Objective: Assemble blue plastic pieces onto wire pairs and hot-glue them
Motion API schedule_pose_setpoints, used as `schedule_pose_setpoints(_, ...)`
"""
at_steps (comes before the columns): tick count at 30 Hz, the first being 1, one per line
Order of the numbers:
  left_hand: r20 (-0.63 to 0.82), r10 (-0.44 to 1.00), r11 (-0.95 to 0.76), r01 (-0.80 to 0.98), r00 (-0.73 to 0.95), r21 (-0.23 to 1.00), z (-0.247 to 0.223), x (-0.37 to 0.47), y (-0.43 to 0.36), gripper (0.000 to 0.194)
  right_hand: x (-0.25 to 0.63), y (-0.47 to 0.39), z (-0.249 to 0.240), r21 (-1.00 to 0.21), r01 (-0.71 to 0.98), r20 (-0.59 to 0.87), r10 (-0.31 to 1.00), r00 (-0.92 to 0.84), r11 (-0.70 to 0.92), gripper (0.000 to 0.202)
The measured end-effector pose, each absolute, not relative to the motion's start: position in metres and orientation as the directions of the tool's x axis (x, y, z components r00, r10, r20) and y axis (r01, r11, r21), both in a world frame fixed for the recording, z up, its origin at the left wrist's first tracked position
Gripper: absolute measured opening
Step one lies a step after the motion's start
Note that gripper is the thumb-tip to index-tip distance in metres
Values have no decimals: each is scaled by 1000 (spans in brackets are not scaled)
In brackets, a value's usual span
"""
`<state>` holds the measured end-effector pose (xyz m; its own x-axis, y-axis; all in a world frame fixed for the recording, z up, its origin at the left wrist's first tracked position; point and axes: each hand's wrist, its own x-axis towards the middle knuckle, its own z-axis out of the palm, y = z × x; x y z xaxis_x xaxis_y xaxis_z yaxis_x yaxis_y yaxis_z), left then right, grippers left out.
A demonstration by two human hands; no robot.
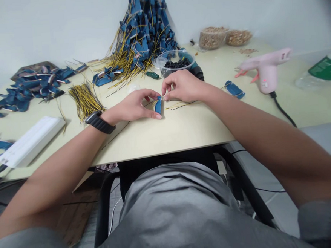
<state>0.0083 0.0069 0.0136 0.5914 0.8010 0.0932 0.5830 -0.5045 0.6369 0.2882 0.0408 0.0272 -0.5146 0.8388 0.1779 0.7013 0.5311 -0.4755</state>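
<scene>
Between the fingers and thumb of my left hand (138, 105) stands a small blue curved piece (158, 105), held on edge just above the table. My right hand (181, 86) is at its upper right side, thumb and fingertips pinched close to the piece's top end; what they pinch is too small to make out. Thin yellow and black wires (178, 106) lie on the table below my right hand. Another dark wire (115, 134) runs down-left under my left wrist. A second blue piece (235, 89) with wires lies to the right of my right forearm.
A tall heap of wired blue pieces (147, 27) stands at the back, with a clear bowl of black parts (176, 64) before it. Left are a yellow wire bundle (85, 101), more blue pieces (29, 88) and a white power box (32, 142). Right is a pink glue gun (268, 69).
</scene>
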Motion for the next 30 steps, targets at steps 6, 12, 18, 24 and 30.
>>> schedule_pose_setpoints(6,85,802,-494,578,591,650,13,10,7,107,285,39,26,-511,698,165,854,-494,502,18)
schedule_pose_setpoints(12,87,808,-485,575,582,658,13,10,7,107,284,37,27,-517,695,165,855,-493,500,18)
schedule_pose_setpoints(18,94,807,-485,563,583,669,11,10,8,107,283,36,28,-524,706,139,866,-481,476,18)
schedule_pose_setpoints(24,93,806,-488,567,585,663,11,10,9,106,284,36,29,-510,717,113,864,-491,475,16)
schedule_pose_setpoints(30,80,812,-476,577,578,664,12,11,8,104,286,37,29,-499,710,123,852,-509,496,15)
